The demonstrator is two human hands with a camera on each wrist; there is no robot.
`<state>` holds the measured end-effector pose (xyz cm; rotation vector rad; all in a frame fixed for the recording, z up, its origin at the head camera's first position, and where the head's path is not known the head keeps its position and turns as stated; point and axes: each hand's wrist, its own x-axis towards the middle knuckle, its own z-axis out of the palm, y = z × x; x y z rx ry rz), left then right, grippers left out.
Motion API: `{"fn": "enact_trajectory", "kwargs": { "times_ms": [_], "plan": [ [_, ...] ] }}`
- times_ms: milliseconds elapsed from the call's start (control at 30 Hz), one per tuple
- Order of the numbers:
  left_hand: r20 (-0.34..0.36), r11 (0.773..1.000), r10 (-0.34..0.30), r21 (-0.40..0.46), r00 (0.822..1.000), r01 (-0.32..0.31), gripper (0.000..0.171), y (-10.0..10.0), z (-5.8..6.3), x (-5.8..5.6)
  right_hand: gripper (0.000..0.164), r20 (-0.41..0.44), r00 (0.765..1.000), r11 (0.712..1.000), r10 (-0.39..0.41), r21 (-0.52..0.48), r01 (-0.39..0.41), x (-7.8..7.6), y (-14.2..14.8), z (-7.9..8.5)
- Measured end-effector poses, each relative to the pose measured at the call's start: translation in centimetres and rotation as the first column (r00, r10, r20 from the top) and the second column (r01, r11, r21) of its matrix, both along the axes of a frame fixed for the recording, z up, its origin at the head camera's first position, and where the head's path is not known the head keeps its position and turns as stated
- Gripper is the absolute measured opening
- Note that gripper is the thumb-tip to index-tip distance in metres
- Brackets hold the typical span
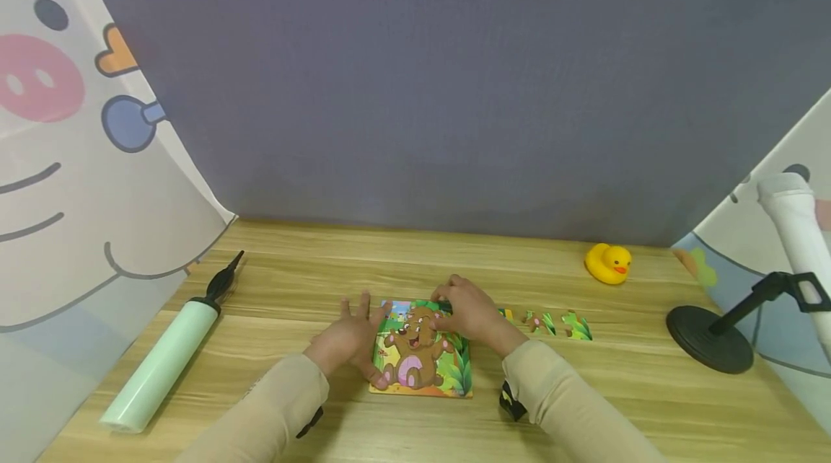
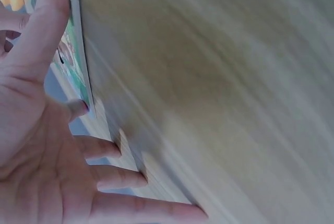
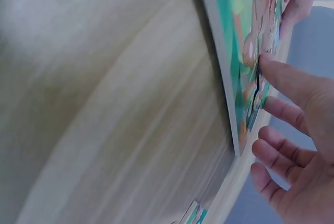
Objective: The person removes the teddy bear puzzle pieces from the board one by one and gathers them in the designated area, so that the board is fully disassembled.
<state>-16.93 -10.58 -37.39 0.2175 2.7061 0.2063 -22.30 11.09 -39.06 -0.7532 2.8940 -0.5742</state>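
Note:
A jigsaw puzzle [image 1: 415, 369] of a brown bear among green leaves lies on the wooden table between both hands. My left hand [image 1: 350, 337] rests at its left side with fingers spread, the thumb on the puzzle's edge and the other fingertips on the tabletop in the left wrist view. Over the upper right part, my right hand [image 1: 469, 310] pinches a puzzle piece [image 3: 253, 101] between thumb and index finger. A dark gap shows along this piece in the right wrist view; its other fingers are loosely bent above the table.
Loose puzzle pieces [image 1: 576, 326] lie right of the right hand, one partly hidden by it. A yellow rubber duck [image 1: 608, 264] sits at the back right. A white microphone on a black stand [image 1: 710, 339] is at far right, a pale green hand pump [image 1: 165, 362] at left.

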Motion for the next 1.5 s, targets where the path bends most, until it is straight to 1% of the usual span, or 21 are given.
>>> {"fn": "enact_trajectory", "kwargs": {
  "times_ms": [167,267,400,500,600,767,833,1000,1100,1300,1433,1500],
  "plan": [
    [-0.007,0.999,-0.015,0.038,1.0,0.015,0.131,-0.2,0.1,0.2,0.04,0.005,1.0,1.0,0.007,-0.004,-0.007,0.0,0.2,0.0],
    [-0.006,0.999,-0.002,0.044,1.0,0.003,0.132,-0.3,0.0,0.3,0.041,0.011,1.0,1.0,0.012,-0.009,-0.012,-0.2,0.3,0.0],
    [-0.005,1.0,0.02,0.023,1.0,-0.02,0.132,-0.1,-0.1,0.1,0.042,0.004,1.0,0.999,0.022,-0.025,-0.022,-0.2,0.9,0.3],
    [0.002,0.999,0.037,0.014,0.999,-0.037,0.132,-0.1,-0.1,0.0,0.042,0.002,1.0,0.999,0.013,-0.047,-0.013,-0.1,1.7,0.7],
    [0.008,0.999,0.042,0.024,0.999,-0.042,0.133,-0.2,-0.1,0.1,0.04,-0.006,1.0,0.998,0.011,-0.064,-0.011,0.1,2.8,1.0],
    [0.005,0.999,0.01,0.042,1.0,-0.01,0.133,-0.8,0.1,0.2,0.038,-0.03,0.999,0.996,0.023,-0.086,-0.025,1.1,5.1,1.8],
    [0.0,0.999,-0.008,0.04,1.0,0.008,0.132,-1.0,0.2,0.3,0.039,-0.04,0.999,0.996,0.026,-0.085,-0.03,1.6,6.0,2.1],
    [0.002,0.999,-0.027,0.024,1.0,0.027,0.132,-1.0,0.3,0.3,0.041,-0.065,0.998,0.997,0.022,-0.078,-0.027,2.8,8.2,2.3],
    [0.001,0.999,-0.026,0.02,1.0,0.026,0.132,-0.9,0.3,0.3,0.041,-0.068,0.998,0.996,0.014,-0.082,-0.019,3.5,9.5,2.1],
    [0.013,1.0,-0.001,0.025,1.0,0.001,0.134,-0.7,0.2,0.1,0.041,-0.067,0.997,0.994,0.044,-0.096,-0.05,5.0,11.9,1.3],
    [0.014,1.0,0.0,0.007,1.0,0.0,0.134,-0.6,0.1,0.1,0.039,-0.081,0.995,0.994,0.058,-0.091,-0.065,5.7,12.9,0.5],
    [0.016,1.0,0.003,-0.001,1.0,-0.003,0.135,-0.5,0.1,0.0,0.039,-0.079,0.996,0.994,0.05,-0.097,-0.057,6.0,13.3,0.1]
  ]
}}
